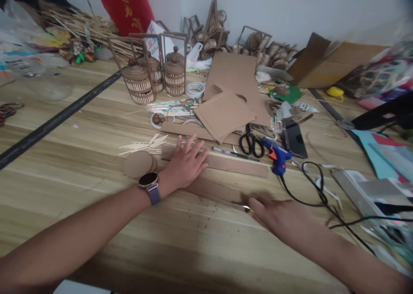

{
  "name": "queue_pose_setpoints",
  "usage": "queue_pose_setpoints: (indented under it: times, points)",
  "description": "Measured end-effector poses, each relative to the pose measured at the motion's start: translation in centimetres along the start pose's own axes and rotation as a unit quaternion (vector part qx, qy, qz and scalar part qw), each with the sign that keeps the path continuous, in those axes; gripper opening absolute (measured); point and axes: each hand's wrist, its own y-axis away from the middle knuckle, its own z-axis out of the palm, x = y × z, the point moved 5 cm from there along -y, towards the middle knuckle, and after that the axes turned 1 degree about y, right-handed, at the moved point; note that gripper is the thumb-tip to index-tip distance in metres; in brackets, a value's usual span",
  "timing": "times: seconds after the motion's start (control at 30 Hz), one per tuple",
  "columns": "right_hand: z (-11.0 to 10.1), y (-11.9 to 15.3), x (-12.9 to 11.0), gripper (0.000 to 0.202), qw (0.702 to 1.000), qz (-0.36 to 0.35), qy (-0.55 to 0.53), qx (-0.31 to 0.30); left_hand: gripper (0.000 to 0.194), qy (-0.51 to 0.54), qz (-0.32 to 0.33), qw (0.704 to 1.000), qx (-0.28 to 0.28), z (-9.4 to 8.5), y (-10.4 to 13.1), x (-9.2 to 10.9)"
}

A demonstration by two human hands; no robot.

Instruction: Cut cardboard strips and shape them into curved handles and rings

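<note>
My left hand (188, 162) lies with fingers spread across a brown cardboard strip (238, 165) and the left end of a nearer strip (219, 191). My right hand (274, 214) is closed at the right end of the nearer strip. From its fingers shows a short bright blade with a bit of yellow, apparently a utility knife (247, 208); its handle is hidden in the palm. Brown crumbs dot the wood below the strip. Left of my left hand are cardboard discs (138, 164) and thin wooden sticks (145, 144).
Beyond the hands lie a pen (234, 153), black-handled scissors (251, 144), a blue glue gun (280, 158) with its cord, and a phone (294, 138). Cardboard sheets (226, 113) and lantern-like models (138, 83) stand farther back. A cardboard box (335, 63) is at back right.
</note>
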Motion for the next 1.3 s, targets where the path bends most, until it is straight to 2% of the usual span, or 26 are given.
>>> queue_pose_setpoints:
  times: [0.1, 0.2, 0.3, 0.4, 0.5, 0.6, 0.67, 0.73, 0.8, 0.9, 0.93, 1.0, 1.07, 1.13, 1.2, 1.3]
  points:
    - [0.5, 1.5, 0.4, 0.019, 0.999, 0.010, -0.025, -0.033, 0.040, -0.001, 0.003, 1.000, 0.012, -0.2, 0.0, 0.1]
    - [0.5, 2.5, 0.8, 0.027, 0.994, 0.086, -0.060, -0.043, 0.036, 0.004, 0.015, 0.999, 0.033, -0.4, 0.0, 0.3]
    - [0.5, 2.6, 0.6, 0.031, 0.985, 0.129, -0.098, -0.061, 0.032, 0.010, 0.054, 0.997, 0.049, -0.8, -0.1, 0.7]
    - [0.2, 2.5, 0.2, 0.030, 0.987, 0.132, -0.078, -0.054, 0.027, 0.026, 0.107, 0.992, 0.053, -1.6, 0.0, 1.5]
    - [-0.7, 2.8, 0.1, 0.032, 0.996, 0.093, -0.008, -0.001, 0.024, 0.081, 0.118, 0.990, -0.002, -2.6, 0.0, 2.8]
    - [-2.2, 3.2, -0.1, 0.044, 0.995, 0.014, 0.076, 0.061, 0.023, 0.209, 0.064, 0.969, -0.111, -3.5, 0.0, 4.2]
    - [-3.5, 3.1, -0.1, 0.047, 0.987, -0.031, 0.118, 0.106, 0.022, 0.318, 0.015, 0.930, -0.184, -4.0, 0.2, 5.0]
    - [-4.8, 2.7, 0.0, 0.043, 0.979, -0.060, 0.139, 0.137, 0.024, 0.401, -0.022, 0.886, -0.232, -4.4, 0.5, 5.7]
    - [-5.8, 2.0, 0.1, 0.041, 0.977, -0.076, 0.149, 0.136, 0.028, 0.439, -0.039, 0.865, -0.241, -4.9, 0.7, 6.0]
    - [-6.5, 0.6, 0.1, 0.043, 0.983, -0.090, 0.130, 0.098, 0.028, 0.459, -0.060, 0.852, -0.245, -4.9, 1.4, 6.1]
    - [-6.7, 0.2, 0.0, 0.046, 0.986, -0.088, 0.110, 0.093, 0.027, 0.476, -0.083, 0.838, -0.255, -4.6, 1.7, 6.1]
    - [-6.9, -0.5, 0.1, 0.050, 0.993, -0.045, 0.052, 0.095, 0.024, 0.539, -0.151, 0.786, -0.263, -3.9, 2.6, 5.9]
    - [-6.8, -0.9, 0.3, 0.046, 0.994, 0.035, -0.034, 0.101, 0.019, 0.619, -0.236, 0.717, -0.217, -3.3, 3.3, 5.5]
    - [-6.2, -1.2, 0.4, 0.043, 0.981, 0.100, -0.148, 0.080, 0.018, 0.677, -0.316, 0.650, -0.136, -2.9, 4.0, 4.8]
    - [-5.3, -1.2, -0.1, 0.044, 0.958, 0.120, -0.260, 0.030, 0.012, 0.703, -0.388, 0.592, -0.069, -2.5, 4.7, 4.2]
    - [-3.9, -0.9, -1.3, 0.052, 0.936, 0.126, -0.326, -0.050, 0.002, 0.722, -0.447, 0.527, -0.024, -2.1, 5.4, 3.9]
